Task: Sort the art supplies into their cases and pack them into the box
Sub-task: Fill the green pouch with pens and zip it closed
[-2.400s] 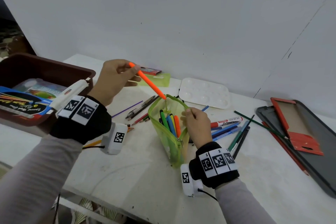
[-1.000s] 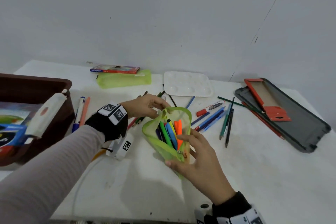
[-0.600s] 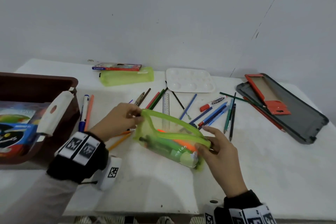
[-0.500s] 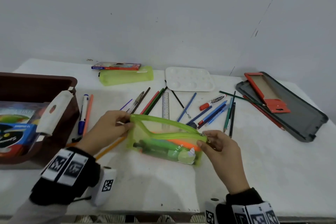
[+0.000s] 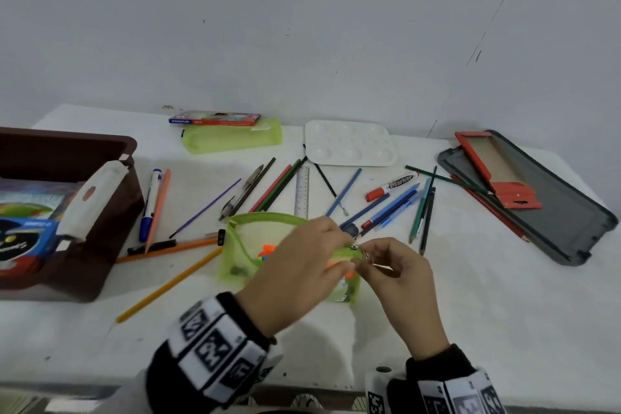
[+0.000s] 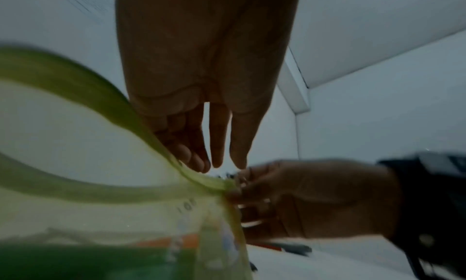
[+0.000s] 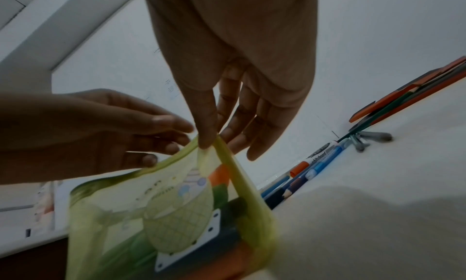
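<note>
— Where does the green pencil pouch sit, and who has it?

— Near the front middle of the white table, lying on its side with markers inside. The right hand pinches the pouch's right end at the zipper between thumb and fingertips; the left hand reaches across the pouch and grips the rim just beside it, fingers curled on the green edge.

— How much room is around it?

— Bare tabletop lies near and to the right of the hands. Just beyond the pouch a clear ruler, coloured pencils and a red-capped marker are scattered; an orange pencil angles off its left end.

— And the edges?

— The brown box stands at the left edge, holding packaged supplies. An open grey case lies at the right edge. A second green pouch, a flat pencil box and a white palette sit along the far side by the pale wall.
</note>
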